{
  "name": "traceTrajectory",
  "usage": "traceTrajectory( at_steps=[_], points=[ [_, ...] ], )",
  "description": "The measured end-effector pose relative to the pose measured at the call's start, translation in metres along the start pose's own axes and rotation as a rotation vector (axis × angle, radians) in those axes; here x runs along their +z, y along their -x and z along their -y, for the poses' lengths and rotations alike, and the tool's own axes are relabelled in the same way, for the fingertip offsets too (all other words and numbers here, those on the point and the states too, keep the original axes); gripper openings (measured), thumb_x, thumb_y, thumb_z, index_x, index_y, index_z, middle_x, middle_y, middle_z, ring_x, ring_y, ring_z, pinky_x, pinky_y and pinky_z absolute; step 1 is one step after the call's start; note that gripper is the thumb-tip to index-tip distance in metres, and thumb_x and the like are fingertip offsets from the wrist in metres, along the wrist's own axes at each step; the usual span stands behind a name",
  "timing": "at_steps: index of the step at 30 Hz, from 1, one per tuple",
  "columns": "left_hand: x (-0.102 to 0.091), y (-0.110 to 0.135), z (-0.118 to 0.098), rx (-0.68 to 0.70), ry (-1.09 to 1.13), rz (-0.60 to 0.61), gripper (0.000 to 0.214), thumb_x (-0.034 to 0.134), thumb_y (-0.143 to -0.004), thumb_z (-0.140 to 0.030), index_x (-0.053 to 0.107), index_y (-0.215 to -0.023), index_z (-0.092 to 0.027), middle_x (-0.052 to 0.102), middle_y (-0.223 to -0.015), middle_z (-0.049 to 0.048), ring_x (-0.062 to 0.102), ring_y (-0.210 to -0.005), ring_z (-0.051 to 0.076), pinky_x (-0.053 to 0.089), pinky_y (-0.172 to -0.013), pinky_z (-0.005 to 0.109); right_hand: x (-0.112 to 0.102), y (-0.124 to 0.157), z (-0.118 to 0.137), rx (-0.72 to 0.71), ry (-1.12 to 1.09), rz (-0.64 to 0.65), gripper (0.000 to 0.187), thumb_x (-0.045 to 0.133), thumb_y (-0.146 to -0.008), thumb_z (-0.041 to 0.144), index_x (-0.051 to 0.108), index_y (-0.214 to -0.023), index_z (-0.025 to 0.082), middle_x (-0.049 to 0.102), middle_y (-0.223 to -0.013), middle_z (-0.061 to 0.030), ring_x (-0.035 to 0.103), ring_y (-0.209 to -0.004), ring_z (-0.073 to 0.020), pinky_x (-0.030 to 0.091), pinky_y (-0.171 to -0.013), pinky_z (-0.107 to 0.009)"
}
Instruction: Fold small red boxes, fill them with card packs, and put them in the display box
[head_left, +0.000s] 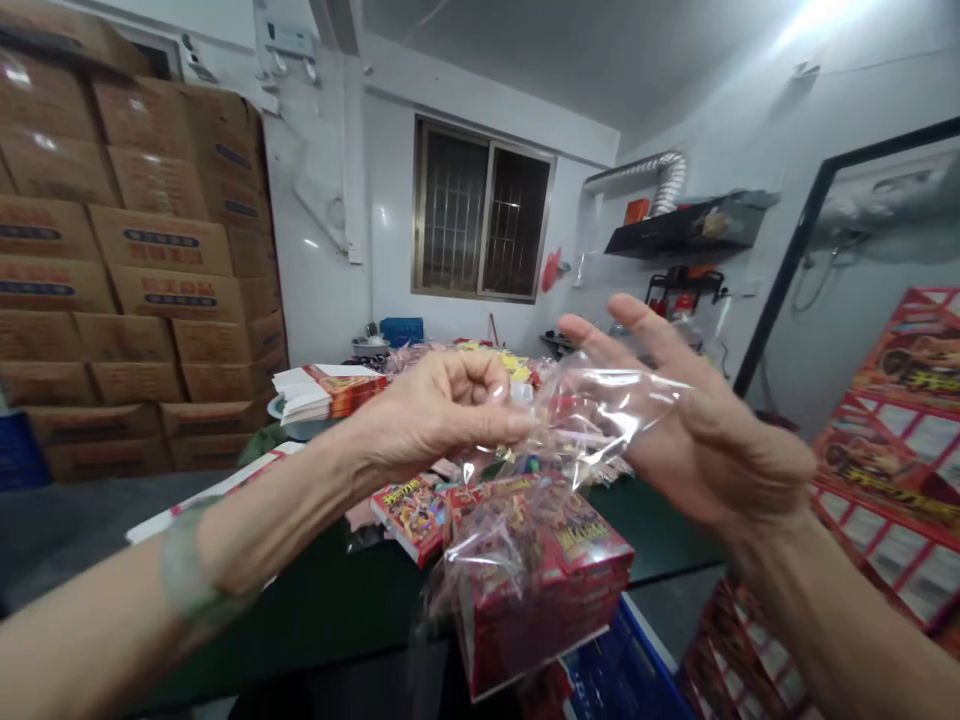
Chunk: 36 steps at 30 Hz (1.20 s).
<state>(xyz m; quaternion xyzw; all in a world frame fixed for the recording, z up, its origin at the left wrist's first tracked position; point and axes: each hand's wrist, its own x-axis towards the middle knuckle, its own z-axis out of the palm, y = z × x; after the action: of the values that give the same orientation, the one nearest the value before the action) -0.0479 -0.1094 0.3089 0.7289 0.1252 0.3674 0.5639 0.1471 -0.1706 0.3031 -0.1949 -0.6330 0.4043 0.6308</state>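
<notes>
My left hand (439,415) is curled, with its fingertips pinched on the edge of a clear plastic bag (600,410). The bag stretches across to my right hand (705,440), whose fingers are spread with the film lying against the palm. A green bangle (187,560) circles my left wrist. Below my hands, on the dark green table (660,530), sits a stack of red printed boxes (544,590) wrapped in crinkled clear plastic. A colourful printed box (409,515) lies to its left.
Stacked cardboard cartons (150,250) form a wall at the left. A pile of red and white cards (330,390) stands on the table beyond my hands. Red display boxes (900,450) rise at the right, and a blue crate (622,670) sits below the table edge.
</notes>
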Motion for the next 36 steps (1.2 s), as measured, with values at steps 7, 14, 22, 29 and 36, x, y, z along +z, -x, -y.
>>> traceTrajectory(
  at_steps=[7, 14, 22, 29, 36],
  points=[
    [0.018, 0.018, 0.047, 0.051, -0.017, -0.188, 0.031, 0.068, -0.069, -0.022, 0.039, -0.062, -0.017, 0.067, -0.073, 0.0024, 0.051, -0.047, 0.004, 0.039, -0.046, 0.017, -0.014, 0.027, -0.029, 0.145, 0.387, -0.017, 0.028, 0.076, -0.066, 0.028, 0.067, -0.091, 0.021, 0.062, -0.073, 0.0009, 0.054, -0.06, -0.0091, 0.045, -0.057, -0.023],
    [0.004, 0.023, 0.075, 0.053, 0.245, -0.571, 0.035, 0.077, -0.058, -0.017, 0.048, -0.077, -0.016, 0.063, -0.059, -0.0044, 0.043, -0.039, 0.001, 0.027, -0.037, 0.011, -0.037, 0.043, -0.041, 0.167, 0.541, -0.216, 0.033, 0.072, -0.068, 0.041, 0.058, -0.055, 0.014, 0.049, -0.056, 0.002, 0.04, -0.054, -0.0078, 0.032, -0.051, -0.022],
    [-0.006, 0.033, 0.111, -0.114, 0.43, -0.611, 0.043, 0.085, -0.044, -0.014, 0.059, -0.079, -0.011, 0.053, -0.048, -0.0086, 0.041, -0.035, -0.001, 0.028, -0.034, 0.009, -0.063, 0.095, -0.098, 0.407, 0.232, -0.37, 0.037, 0.071, -0.071, 0.041, 0.041, -0.066, 0.02, 0.038, -0.046, 0.009, 0.028, -0.041, -0.0047, 0.021, -0.042, -0.018],
    [-0.003, 0.021, 0.144, -0.105, 0.254, -0.499, 0.026, 0.082, -0.049, -0.016, 0.062, -0.065, -0.012, 0.061, -0.054, -0.0018, 0.054, -0.046, 0.005, 0.043, -0.045, 0.014, -0.102, 0.127, -0.115, 0.656, 0.427, -0.211, 0.044, 0.069, -0.069, 0.05, 0.044, -0.058, 0.016, 0.032, -0.049, 0.0074, 0.024, -0.048, -0.0051, 0.017, -0.047, -0.021],
    [0.004, 0.0, 0.146, -0.056, 0.155, -0.45, 0.022, 0.079, -0.052, -0.018, 0.063, -0.066, -0.014, 0.055, -0.048, -0.0045, 0.047, -0.04, 0.004, 0.036, -0.04, 0.016, -0.146, 0.136, -0.076, 0.721, 0.568, -0.092, 0.037, 0.069, -0.068, 0.048, 0.052, -0.057, 0.018, 0.048, -0.059, 0.0003, 0.041, -0.057, -0.0129, 0.033, -0.053, -0.025]
  ],
)
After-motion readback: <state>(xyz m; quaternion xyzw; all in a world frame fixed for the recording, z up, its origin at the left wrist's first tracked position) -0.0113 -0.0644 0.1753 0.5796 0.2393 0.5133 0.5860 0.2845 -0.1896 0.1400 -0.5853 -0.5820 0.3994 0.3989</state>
